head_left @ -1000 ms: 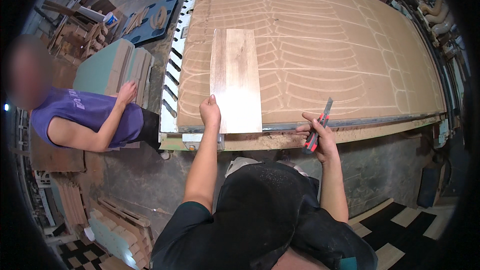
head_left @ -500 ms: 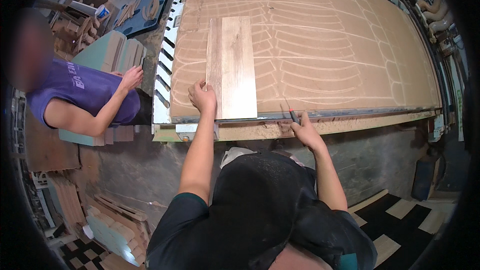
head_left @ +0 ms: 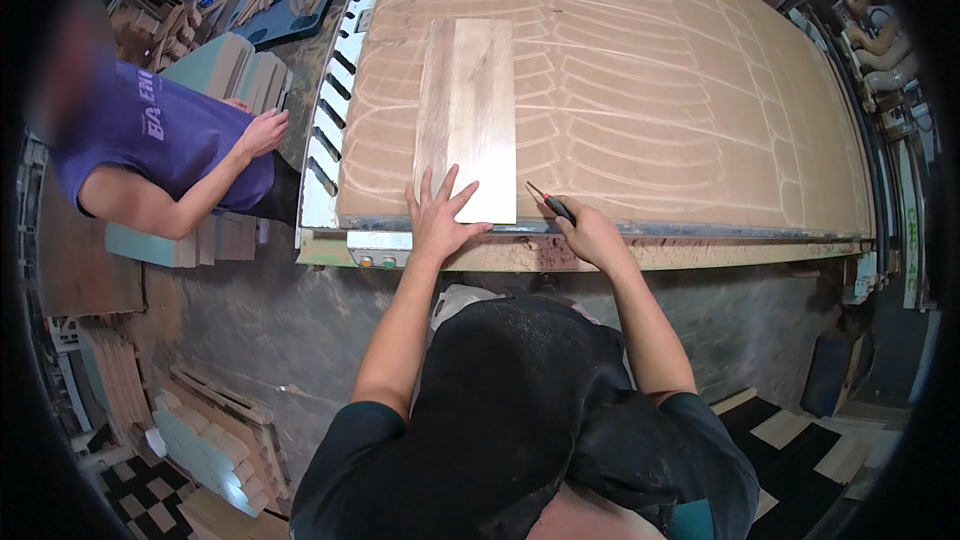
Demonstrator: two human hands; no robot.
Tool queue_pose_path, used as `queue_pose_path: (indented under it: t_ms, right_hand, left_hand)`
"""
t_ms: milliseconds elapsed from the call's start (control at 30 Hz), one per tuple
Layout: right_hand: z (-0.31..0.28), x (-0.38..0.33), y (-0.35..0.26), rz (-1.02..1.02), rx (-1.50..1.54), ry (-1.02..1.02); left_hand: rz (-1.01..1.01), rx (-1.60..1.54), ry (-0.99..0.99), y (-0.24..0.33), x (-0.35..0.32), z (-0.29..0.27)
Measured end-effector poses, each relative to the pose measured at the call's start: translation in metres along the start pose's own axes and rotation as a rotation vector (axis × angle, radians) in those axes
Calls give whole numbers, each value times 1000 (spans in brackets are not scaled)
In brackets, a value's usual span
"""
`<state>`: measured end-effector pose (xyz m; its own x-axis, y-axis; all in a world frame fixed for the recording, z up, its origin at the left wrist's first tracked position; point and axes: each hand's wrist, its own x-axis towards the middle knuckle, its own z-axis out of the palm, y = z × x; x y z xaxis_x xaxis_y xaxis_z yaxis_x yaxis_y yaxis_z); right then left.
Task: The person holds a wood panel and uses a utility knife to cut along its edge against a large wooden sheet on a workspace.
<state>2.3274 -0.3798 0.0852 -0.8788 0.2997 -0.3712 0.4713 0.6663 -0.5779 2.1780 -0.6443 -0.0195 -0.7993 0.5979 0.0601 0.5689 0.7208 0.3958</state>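
Note:
A wood-grain plank [head_left: 485, 120] lies lengthwise on the brown, groove-marked top of a large work table [head_left: 640, 130], its near end at the table's front edge. My left hand [head_left: 440, 225] rests flat on the plank's near left part, fingers spread. To the right of the plank, my right hand [head_left: 595, 237] is closed round a slim pointed tool [head_left: 558, 207] with a black and red handle. The tool's thin tip points up and left toward the plank, apart from it. Its exact kind is too small to make out.
On the left stands a person in a purple shirt [head_left: 190, 140], hands near stacked boards [head_left: 245, 80]. A white slotted rail [head_left: 330, 125] runs along the table's left edge. A blue pallet [head_left: 290, 5] lies beyond. Cut pieces [head_left: 210, 445] are stacked at lower left.
My left hand has moved from gripping the plank's left edge to lying spread on its near end. The tool in my right hand has shifted left and up, nearer the plank.

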Motion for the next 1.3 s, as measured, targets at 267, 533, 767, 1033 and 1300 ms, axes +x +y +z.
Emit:
queue_pose_path:
  t_ms: [267, 533, 767, 1033, 1300]
  right_hand:
    - [12, 5, 12, -51, -53, 30]
    - [5, 4, 6, -50, -37, 13]
    - [12, 4, 9, -41, 80, 54]
    - [32, 14, 19, 54, 224, 34]
    - [71, 40, 32, -9, 571, 11]
  left_hand:
    - [-14, 10, -1, -1, 4, 0]
    - [-28, -3, 21, -2, 6, -1]
    - [-50, -16, 32, -3, 7, -1]
    - [-46, -34, 40, -7, 8, 1]
    - [-41, -41, 20, -10, 7, 0]
